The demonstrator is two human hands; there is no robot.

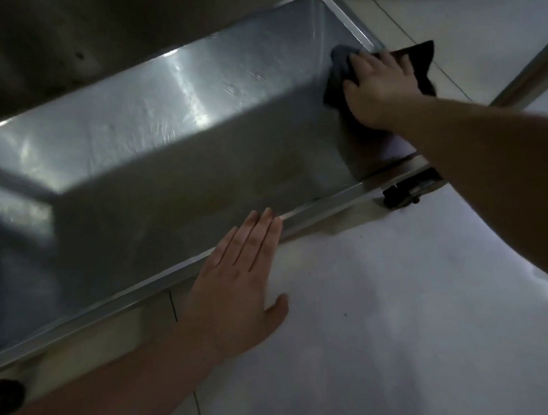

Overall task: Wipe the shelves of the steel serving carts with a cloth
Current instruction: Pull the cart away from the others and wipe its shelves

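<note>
Cloth (338, 79): dark, soft, limp; bunched at the far right end of the shelf, draped over the end rim so that one corner pokes out past it on the outer side. Likely light and easy to crumple, will fold and slide under a flat palm and take the form of a corner or rim; best handled by pressing from above with spread fingers or by gathering a bunch in the fist, since a loose edge would only trail. Right hand (379, 89): lying on top of the cloth, fingers spread and mostly straight, pressing it against the end wall and rim; not curled round it so far as can be seen. Shelf (150, 125): shallow steel tray of a serving cart, raised rim all round, surface glossy with streaks of reflected light, near part in shadow; judged hard, stiff and slippery, so the cloth should glide, while the rim edges and corners will need the cloth pushed into them. Left hand (238, 274): open, fingers straight and together, fingertips resting on the near rim, thumb apart over the floor side; holds nothing, seemingly steadying the cart. Wheel (401, 193): black, under the near right corner; the cart may roll if pushed hard. Post (529, 76): steel tube rising at the right. Floor (387, 313): pale tiles
</note>
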